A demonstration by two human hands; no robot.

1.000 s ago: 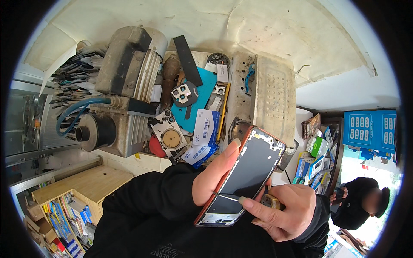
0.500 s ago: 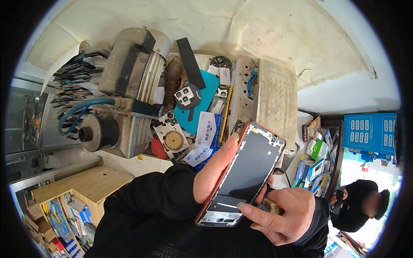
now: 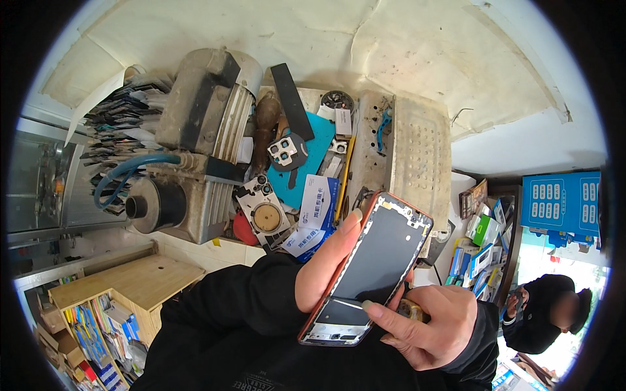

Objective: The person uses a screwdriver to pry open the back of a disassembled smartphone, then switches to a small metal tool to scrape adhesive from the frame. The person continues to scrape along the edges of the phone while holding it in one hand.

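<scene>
A phone frame (image 3: 378, 260) with a red edge lies tilted in my left hand (image 3: 326, 274). Its inner face is up, with a large dark panel and silver parts along both ends. The left thumb runs up its left edge, and the other fingers are mostly hidden beneath. My right hand (image 3: 430, 326) is closed at the frame's lower right, the thumb tip over the panel. In its curled fingers is a rounded amber-brown thing (image 3: 412, 310), mostly covered. A thin pale strip (image 3: 345, 302) crosses the panel at the thumb tip; whether it joins the amber-brown thing I cannot tell.
Beyond my hands stand a dusty motor-like machine (image 3: 195, 124) and a perforated metal box (image 3: 422, 156). Between them lie white-and-blue cards (image 3: 317, 202), a phone part (image 3: 266, 218) and a teal mat (image 3: 316, 133). A person (image 3: 541, 313) is at far right.
My right thumb and the thin pale strip have moved slightly up along the panel. The phone frame stays in my left hand, and the view has shifted a little.
</scene>
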